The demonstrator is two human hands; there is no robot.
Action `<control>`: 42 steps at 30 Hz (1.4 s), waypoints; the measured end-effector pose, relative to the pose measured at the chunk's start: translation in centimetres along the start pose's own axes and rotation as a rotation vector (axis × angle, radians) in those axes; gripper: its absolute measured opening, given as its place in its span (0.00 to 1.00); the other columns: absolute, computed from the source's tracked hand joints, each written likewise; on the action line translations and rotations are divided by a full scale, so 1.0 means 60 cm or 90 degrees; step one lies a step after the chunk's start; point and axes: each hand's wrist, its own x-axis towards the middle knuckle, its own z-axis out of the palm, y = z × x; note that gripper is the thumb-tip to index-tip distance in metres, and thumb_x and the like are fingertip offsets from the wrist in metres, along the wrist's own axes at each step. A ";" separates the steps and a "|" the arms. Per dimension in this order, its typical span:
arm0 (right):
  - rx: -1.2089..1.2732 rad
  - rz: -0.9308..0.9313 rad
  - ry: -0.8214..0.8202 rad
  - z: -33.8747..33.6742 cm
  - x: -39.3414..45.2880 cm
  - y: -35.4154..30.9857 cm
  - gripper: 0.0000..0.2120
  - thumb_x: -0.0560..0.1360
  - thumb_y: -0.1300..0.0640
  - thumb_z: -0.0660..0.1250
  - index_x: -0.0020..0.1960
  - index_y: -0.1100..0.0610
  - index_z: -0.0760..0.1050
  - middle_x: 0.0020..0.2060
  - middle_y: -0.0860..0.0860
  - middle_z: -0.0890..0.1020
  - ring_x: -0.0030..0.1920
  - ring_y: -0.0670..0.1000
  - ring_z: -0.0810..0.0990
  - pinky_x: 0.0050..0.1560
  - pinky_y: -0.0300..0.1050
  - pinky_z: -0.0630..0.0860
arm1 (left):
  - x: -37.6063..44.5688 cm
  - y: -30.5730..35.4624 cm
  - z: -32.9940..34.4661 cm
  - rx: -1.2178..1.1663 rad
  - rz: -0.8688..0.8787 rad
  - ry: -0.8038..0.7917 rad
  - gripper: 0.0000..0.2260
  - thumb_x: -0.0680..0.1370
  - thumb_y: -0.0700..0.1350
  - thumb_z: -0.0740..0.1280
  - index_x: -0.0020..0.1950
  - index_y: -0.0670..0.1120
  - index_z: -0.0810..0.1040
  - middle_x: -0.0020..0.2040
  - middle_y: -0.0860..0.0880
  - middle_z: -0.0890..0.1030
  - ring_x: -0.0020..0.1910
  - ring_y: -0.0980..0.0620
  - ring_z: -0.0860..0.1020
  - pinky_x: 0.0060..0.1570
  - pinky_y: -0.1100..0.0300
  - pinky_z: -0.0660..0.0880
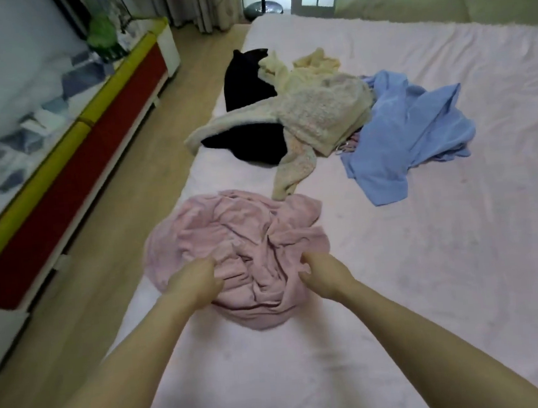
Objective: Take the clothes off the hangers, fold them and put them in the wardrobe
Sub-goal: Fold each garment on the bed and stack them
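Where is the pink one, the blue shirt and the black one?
pink garment (198,229), head view, upper left folds.
blue shirt (417,125), head view, middle of the cloth.
black garment (244,82), head view, upper part by the bed's edge.

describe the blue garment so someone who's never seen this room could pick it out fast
Start at the pale pink bed that fills most of the view. A pile of clothes lies toward its far left; the blue garment is the crumpled piece at the pile's right edge, beside the cream fleece garment. It is the only blue thing on the bed.
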 end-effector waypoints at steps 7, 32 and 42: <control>-0.382 -0.249 -0.111 0.130 0.094 -0.022 0.30 0.74 0.51 0.65 0.74 0.54 0.62 0.78 0.54 0.54 0.78 0.58 0.48 0.74 0.54 0.47 | 0.057 -0.076 0.128 0.102 0.151 -0.032 0.36 0.75 0.57 0.67 0.78 0.52 0.54 0.79 0.48 0.51 0.78 0.44 0.45 0.75 0.50 0.51; -0.193 0.023 0.252 -0.288 -0.267 0.122 0.08 0.81 0.53 0.54 0.56 0.54 0.67 0.49 0.62 0.80 0.47 0.64 0.79 0.39 0.49 0.68 | -0.160 0.107 -0.134 0.069 0.211 0.036 0.19 0.68 0.60 0.64 0.53 0.51 0.79 0.51 0.49 0.82 0.50 0.46 0.80 0.43 0.57 0.72; -0.139 0.027 0.303 -0.371 -0.415 0.161 0.14 0.74 0.42 0.64 0.45 0.52 0.67 0.48 0.55 0.82 0.50 0.61 0.79 0.39 0.47 0.66 | -0.242 0.369 -0.291 -0.162 0.299 0.395 0.22 0.70 0.57 0.50 0.52 0.54 0.79 0.49 0.49 0.83 0.49 0.45 0.80 0.45 0.49 0.77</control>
